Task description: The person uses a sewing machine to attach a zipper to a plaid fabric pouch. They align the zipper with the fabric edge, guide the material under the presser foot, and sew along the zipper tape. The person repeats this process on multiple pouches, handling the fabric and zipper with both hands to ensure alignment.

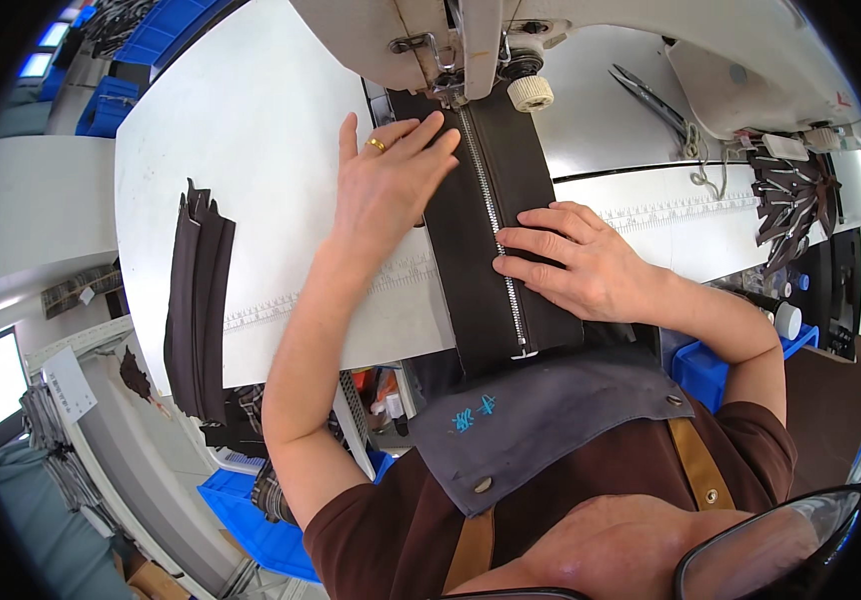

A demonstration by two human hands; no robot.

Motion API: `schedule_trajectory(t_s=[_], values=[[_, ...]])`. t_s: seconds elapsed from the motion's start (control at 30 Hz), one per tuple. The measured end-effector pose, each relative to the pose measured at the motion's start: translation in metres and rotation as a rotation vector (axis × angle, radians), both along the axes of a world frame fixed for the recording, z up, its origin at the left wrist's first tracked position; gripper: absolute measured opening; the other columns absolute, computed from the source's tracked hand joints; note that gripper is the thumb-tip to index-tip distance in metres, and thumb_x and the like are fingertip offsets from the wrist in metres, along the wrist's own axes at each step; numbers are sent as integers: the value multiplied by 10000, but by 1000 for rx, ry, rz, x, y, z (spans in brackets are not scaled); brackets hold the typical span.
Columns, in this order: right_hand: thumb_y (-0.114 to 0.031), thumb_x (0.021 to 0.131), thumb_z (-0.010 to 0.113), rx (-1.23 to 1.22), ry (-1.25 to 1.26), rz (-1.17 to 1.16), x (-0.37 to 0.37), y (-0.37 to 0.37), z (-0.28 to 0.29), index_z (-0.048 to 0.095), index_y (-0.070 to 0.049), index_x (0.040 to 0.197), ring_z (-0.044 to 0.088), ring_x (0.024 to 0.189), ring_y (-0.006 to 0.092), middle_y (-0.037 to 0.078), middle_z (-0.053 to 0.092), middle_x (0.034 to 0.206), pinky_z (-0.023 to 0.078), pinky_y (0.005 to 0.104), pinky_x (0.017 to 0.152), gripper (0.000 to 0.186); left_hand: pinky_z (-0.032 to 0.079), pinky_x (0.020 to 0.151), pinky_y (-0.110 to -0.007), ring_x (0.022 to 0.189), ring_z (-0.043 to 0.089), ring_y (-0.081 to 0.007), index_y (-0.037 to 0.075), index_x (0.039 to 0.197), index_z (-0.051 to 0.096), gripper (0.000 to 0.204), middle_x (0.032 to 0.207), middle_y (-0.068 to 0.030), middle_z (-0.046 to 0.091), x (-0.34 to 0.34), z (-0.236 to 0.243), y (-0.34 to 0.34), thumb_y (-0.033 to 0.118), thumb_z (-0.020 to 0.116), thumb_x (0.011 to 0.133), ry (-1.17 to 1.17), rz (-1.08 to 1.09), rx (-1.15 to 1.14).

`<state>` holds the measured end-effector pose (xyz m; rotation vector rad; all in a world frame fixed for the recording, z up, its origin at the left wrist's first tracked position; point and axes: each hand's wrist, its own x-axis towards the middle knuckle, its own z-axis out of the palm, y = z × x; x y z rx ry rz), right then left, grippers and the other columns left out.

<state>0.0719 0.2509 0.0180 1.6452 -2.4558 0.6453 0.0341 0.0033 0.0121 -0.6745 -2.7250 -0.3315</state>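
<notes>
A long dark brown fabric piece (459,270) with a silver metal zipper (492,205) down its middle lies on the sewing machine's bed. Its far end is beneath the presser foot (454,97). My left hand (387,180), a gold ring on one finger, rests its outstretched fingertips on the fabric left of the zipper, close to the foot. Nearer to me, my right hand (583,262) lies flat on the fabric's right side, its fingertips reaching the zipper. Neither hand grips anything. The zipper's near end hangs close to my grey apron (561,405).
Dark fabric strips (199,300) lie on the white table (281,180) at left. Metal tweezers (651,98) rest right of the needle area. A bundle of dark zipper pieces (796,200) hangs at far right. Blue bins (261,530) stand below the table.
</notes>
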Motion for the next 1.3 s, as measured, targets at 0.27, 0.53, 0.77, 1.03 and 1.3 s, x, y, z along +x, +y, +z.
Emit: schedule_trajectory(t_s=[0.27, 0.53, 0.77, 1.03, 1.3], values=[[-314, 750, 696, 42, -44, 67, 18, 6, 2, 581, -138, 1182, 486, 1116, 247, 73, 516, 1226, 389, 421, 948, 481, 281, 1014, -536, 1139, 497, -213, 151, 1237, 565, 505, 1304, -4, 526, 14, 7, 4, 380, 641, 794, -42, 1, -26], [-235, 740, 698, -19, 9, 64, -2, -1, -2, 595, -131, 1155, 504, 1093, 247, 75, 537, 1189, 413, 411, 917, 440, 444, 904, -364, 1082, 514, -241, -20, 1165, 542, 532, 1251, -120, 514, 16, -6, 17, 287, 695, 757, 101, -61, 21], [-118, 673, 616, -48, 49, 89, -19, -5, 0, 588, -62, 1104, 521, 1032, 255, 98, 555, 1132, 445, 374, 861, 436, 490, 838, -309, 1071, 530, -242, -32, 1127, 563, 483, 1242, -121, 507, 13, -11, 19, 194, 721, 731, 116, -46, 91], [-95, 710, 626, -109, 84, 62, -44, -14, -6, 621, -63, 1049, 527, 1018, 247, 78, 565, 1099, 458, 356, 841, 340, 500, 801, -297, 1021, 553, -226, -19, 1078, 596, 400, 1166, -119, 560, 12, -10, 20, 162, 711, 741, 134, -45, 131], [-91, 743, 624, -145, 101, 47, -71, -21, -7, 646, -69, 1026, 544, 975, 240, 65, 585, 1064, 469, 349, 824, 285, 503, 781, -300, 980, 561, -247, -19, 1077, 601, 350, 1115, -109, 565, 10, -6, 20, 133, 680, 772, 94, -43, 182]])
